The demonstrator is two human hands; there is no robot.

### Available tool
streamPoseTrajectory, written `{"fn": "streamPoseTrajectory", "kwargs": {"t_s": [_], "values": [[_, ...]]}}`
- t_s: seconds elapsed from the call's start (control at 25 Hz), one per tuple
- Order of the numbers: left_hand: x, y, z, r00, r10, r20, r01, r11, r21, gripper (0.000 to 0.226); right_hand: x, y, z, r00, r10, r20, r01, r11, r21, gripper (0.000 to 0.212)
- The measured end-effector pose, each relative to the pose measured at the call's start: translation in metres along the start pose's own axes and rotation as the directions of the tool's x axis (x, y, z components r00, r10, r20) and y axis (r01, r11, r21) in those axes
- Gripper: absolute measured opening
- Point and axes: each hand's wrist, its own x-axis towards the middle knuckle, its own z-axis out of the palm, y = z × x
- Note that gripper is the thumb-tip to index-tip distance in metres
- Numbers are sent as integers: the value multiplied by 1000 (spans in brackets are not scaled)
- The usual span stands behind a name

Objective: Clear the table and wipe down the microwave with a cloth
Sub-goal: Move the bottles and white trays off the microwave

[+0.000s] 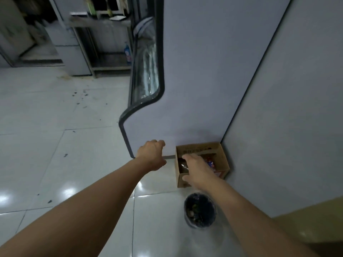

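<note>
An open cardboard box (221, 160) stands on the floor in the corner between a grey display cabinet (194, 71) and a wall panel. Inside it lie a dark brown plastic bottle (182, 166) and some colourful wrappers (210, 162). My right hand (197, 170) hovers over the box with fingers spread and thumb apart, holding nothing that I can see. My left hand (152, 154) hangs to the left of the box near the cabinet's lower edge, its fingers loosely curled and empty. No table, microwave or cloth is in view.
A small round bin (200, 210) with a black liner and rubbish stands just in front of the box. The glossy tiled floor (65, 145) has dark crumbs scattered on it. A metal shelf unit (104, 43) stands at the back.
</note>
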Motion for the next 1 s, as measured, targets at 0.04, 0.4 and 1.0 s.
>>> {"fn": "streamPoseTrajectory", "kwargs": {"t_s": [0.04,0.4,1.0], "values": [[-8,-5,-13,1000,-17,-21,17,1000,2,63,-1,-11,-9,999,-31,9,31,999,-19,61],[-81,-72,-107,961,-188,-200,192,981,-1,64,-7,-127,-56,968,-247,38,249,964,-88,68],[-134,-308,-222,930,-224,-291,231,973,-12,66,57,-391,-38,956,-292,-6,286,939,-191,81]]}}
